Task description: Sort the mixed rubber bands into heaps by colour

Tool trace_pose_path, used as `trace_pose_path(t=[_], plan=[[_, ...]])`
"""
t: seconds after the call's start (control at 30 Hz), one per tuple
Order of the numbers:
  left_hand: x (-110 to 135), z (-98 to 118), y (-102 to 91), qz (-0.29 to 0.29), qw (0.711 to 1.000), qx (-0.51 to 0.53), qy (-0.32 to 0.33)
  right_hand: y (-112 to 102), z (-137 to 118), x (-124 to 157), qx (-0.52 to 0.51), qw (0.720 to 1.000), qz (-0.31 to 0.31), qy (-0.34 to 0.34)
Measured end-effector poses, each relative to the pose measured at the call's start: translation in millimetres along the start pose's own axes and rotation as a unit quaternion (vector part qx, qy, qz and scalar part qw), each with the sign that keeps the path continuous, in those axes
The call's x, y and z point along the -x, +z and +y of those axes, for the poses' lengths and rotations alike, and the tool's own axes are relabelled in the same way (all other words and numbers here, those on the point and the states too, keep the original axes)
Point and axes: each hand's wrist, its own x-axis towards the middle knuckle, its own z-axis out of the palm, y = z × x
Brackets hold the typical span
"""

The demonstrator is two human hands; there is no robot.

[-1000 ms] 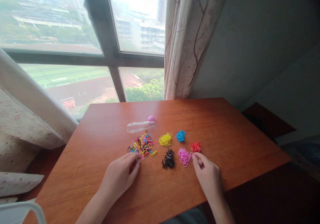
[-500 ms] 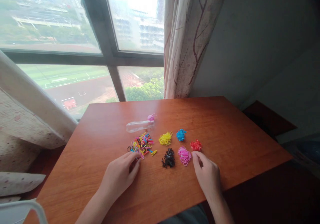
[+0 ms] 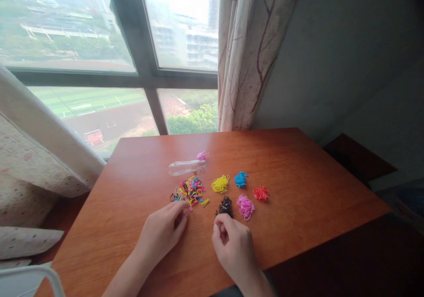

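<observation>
My left hand [image 3: 164, 228] rests on the table at the near edge of a mixed pile of small coloured rubber bands [image 3: 192, 190]. Its fingers are curled towards the thumb; whatever lies between the tips is hidden. My right hand [image 3: 236, 244] is closed, thumb against the bent index finger, just in front of the black rubber bands [image 3: 225, 205] and partly covering them. Anything in its pinch is too small to make out. Around them lie single-colour heaps: yellow bands [image 3: 220, 183], blue bands [image 3: 241, 179], pink bands [image 3: 245, 207] and red bands [image 3: 261, 193].
A clear plastic bottle [image 3: 185, 168] lies on its side behind the mixed pile, a pink cap [image 3: 201, 156] at its right end. The brown wooden table [image 3: 318, 186] stands against a window, with a curtain [image 3: 245, 58] behind. A white curved rail [image 3: 49, 274] shows at lower left.
My right hand has moved left, from beside the pink and red heaps to in front of the black heap. My left hand stays by the mixed pile.
</observation>
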Motion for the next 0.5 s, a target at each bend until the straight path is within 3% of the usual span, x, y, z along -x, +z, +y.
trace_pose_path(t=[0.23,0.5], plan=[[-7,12,5.8,-0.029,0.999,-0.039,0.015,10,-9,6,-0.001,0.998,-0.045,-0.038],[-33,38,-0.2,-0.095,0.987,-0.124,0.027,12,-9,8,0.015,0.998,-0.036,-0.043]])
